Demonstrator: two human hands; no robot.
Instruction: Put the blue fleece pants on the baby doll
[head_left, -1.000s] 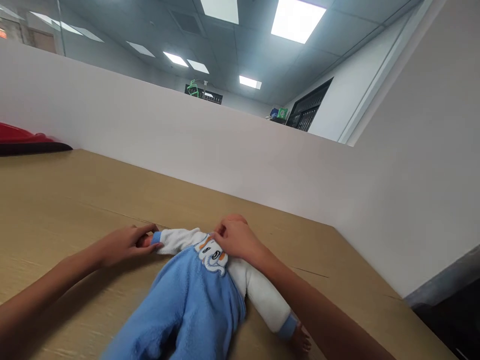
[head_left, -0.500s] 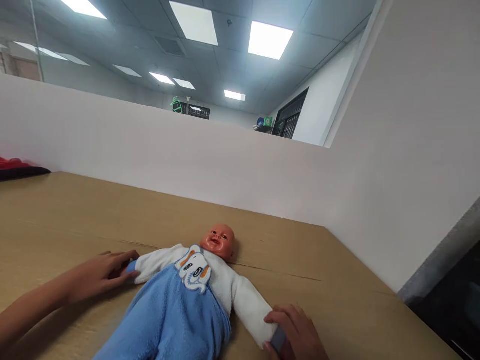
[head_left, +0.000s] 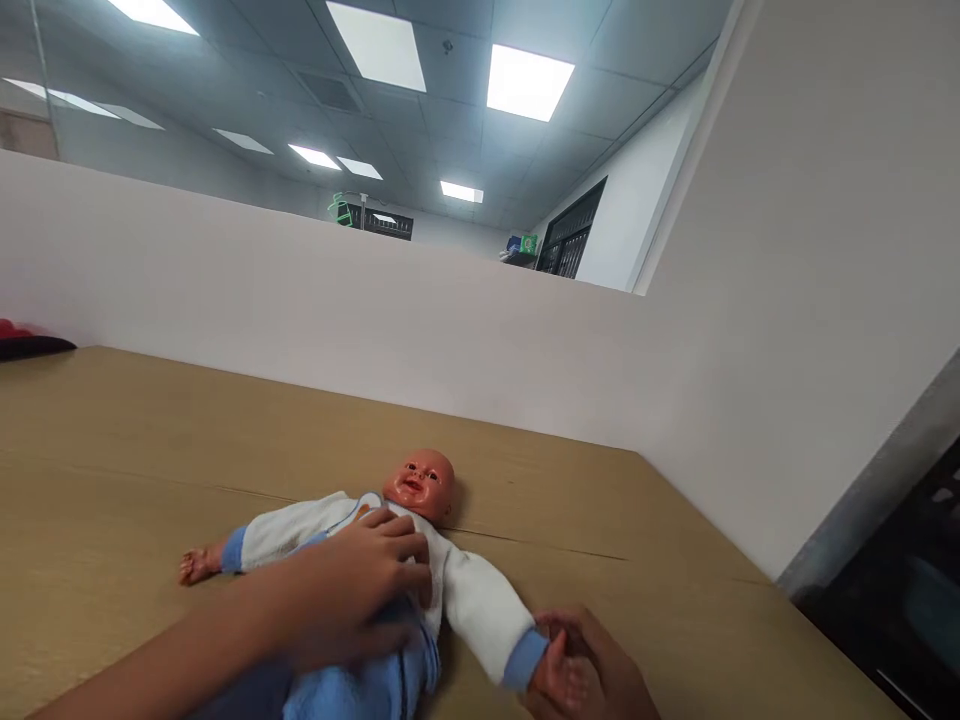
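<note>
A baby doll (head_left: 421, 484) lies on its back on the table, in a white-sleeved outfit (head_left: 484, 612) with blue cuffs and a blue lower part. Across its chest reaches my left hand (head_left: 375, 570), slightly blurred, fingers a little apart and grasping nothing visible; it covers most of the elephant patch. At the lower right, my right hand (head_left: 600, 665) curls round the doll's hand (head_left: 559, 675), just past the cuff. The doll's other hand (head_left: 199, 566) rests free on the tabletop at the left, out of its sleeve. My left forearm hides part of the blue legs.
The brown tabletop (head_left: 187, 400) has a seam running across it and ends at a low white partition (head_left: 337, 310). A white wall (head_left: 795, 250) rises on the right. Something red and black (head_left: 30, 345) lies at the far left edge.
My left hand has left the doll's cuff on the left and moved right, onto its chest. Both doll hands now show beyond their cuffs. My right hand stays at the same sleeve end.
</note>
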